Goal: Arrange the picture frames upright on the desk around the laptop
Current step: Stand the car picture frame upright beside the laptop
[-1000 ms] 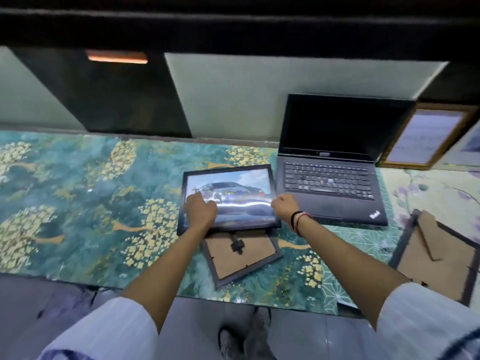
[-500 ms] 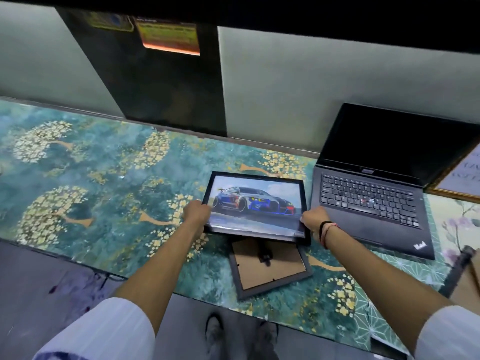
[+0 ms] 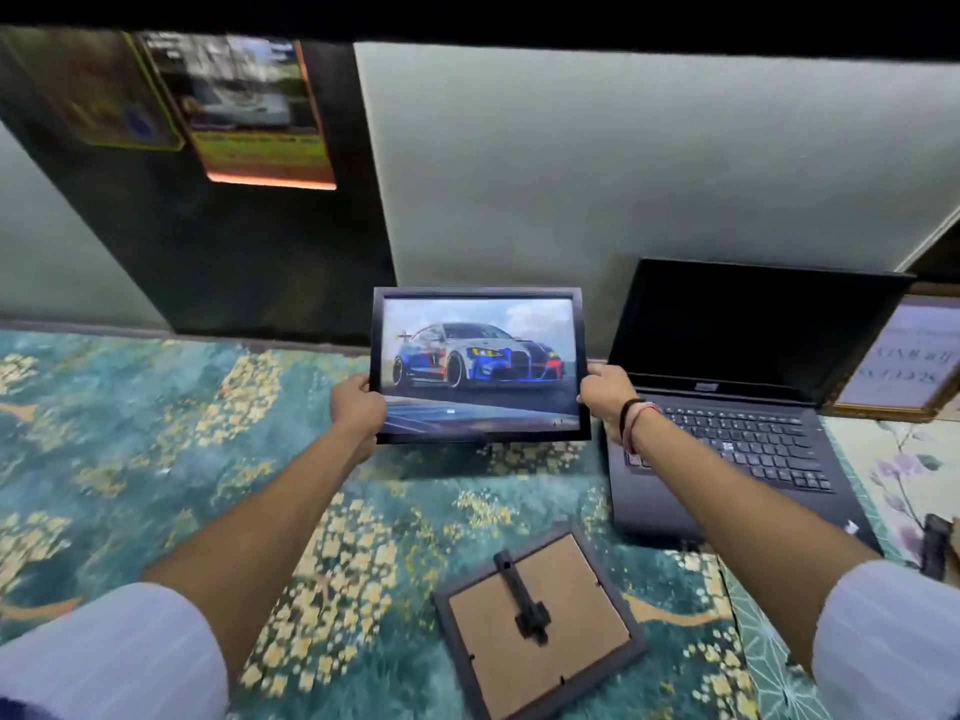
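Note:
A black frame with a car picture (image 3: 478,363) is held nearly upright just left of the open black laptop (image 3: 727,407), its lower edge a little above the desk. My left hand (image 3: 358,405) grips its left edge and my right hand (image 3: 605,392) grips its right edge. A small dark frame (image 3: 540,623) lies face down near the desk's front edge, its cardboard back and stand showing. A gold-framed picture (image 3: 904,356) stands upright to the right of the laptop.
The desk (image 3: 130,433) has a teal cover with yellow flower patterns. A pale wall and a dark panel with posters (image 3: 244,106) rise behind it. Part of another dark object (image 3: 937,545) shows at the far right edge.
Both hands have lifted the car frame off the small face-down frame, tilted it upright and carried it back toward the wall beside the laptop. The view has moved closer.

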A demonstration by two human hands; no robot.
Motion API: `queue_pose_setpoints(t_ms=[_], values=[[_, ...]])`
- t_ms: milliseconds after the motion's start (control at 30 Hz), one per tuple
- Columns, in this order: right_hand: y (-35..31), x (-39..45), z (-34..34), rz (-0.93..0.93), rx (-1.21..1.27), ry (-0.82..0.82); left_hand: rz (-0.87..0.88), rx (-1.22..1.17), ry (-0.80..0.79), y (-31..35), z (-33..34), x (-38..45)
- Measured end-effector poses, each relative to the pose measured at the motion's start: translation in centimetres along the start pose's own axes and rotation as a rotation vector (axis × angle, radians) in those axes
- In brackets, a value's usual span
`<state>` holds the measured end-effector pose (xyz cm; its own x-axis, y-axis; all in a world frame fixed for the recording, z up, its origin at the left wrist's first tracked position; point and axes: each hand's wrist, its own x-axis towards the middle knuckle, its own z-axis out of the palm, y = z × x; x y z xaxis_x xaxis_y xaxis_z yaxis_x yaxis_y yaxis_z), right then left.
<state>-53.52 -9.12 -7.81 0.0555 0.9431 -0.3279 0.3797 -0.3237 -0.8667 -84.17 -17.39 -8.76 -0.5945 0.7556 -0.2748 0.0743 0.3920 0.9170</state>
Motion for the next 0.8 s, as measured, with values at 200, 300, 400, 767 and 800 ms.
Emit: queue_pose_setpoints(t_ms=[200,300,400,767,800], values=[[6.0,8.4,1.1,0.033,0.034,-0.028,0.041,0.018,-0.053,0.0,1.4,4.1],[3.9,6.4,1.0,0.008,0.11,0.018,0.046,0.029,-0.074,-0.1,2.0,5.3],[5.7,9.6,1.2,-0.011,0.138,-0.025,0.085,0.026,-0.132,0.3,2.8,5.9],[-0.4,2.6,1.7,0.054,0.102,0.062,0.054,0.033,-0.177,0.6,5.4,6.7],[-0.3,2.5,1.9,0.06,0.104,0.071,0.069,0.042,-0.183,0.5,5.6,6.8]])
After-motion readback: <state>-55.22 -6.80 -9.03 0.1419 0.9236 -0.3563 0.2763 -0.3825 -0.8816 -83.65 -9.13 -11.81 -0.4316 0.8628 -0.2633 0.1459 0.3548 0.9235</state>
